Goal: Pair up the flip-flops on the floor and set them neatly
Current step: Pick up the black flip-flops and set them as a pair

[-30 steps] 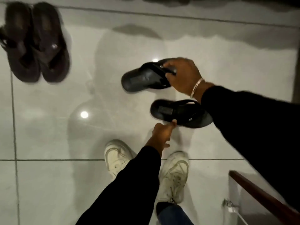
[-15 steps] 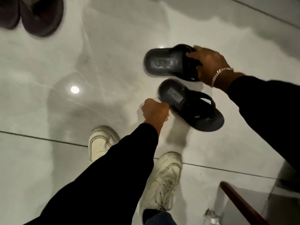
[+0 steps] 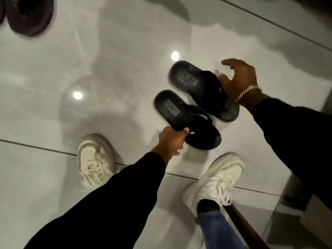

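Note:
Two black flip-flops lie side by side on the glossy grey tile floor, both slanting from upper left to lower right. My left hand (image 3: 172,140) pinches the left edge of the near black flip-flop (image 3: 186,121), thumb on top. My right hand (image 3: 239,78) hovers at the strap side of the far black flip-flop (image 3: 194,81), its fingers spread apart and only its lower part touching the strap. A dark brown pair of flip-flops (image 3: 28,17) sits at the top left corner, partly cut off.
My two white sneakers (image 3: 95,159) (image 3: 215,182) stand just below the black pair. A dark wooden rail (image 3: 242,227) slants across the lower right, with a dark wall edge (image 3: 305,203) beside it. Ceiling lights reflect on the tiles.
The far flip-flop has turned parallel to the near one and the two now sit close together. My right hand's fingers have spread off it. My left hand has taken the near one's edge.

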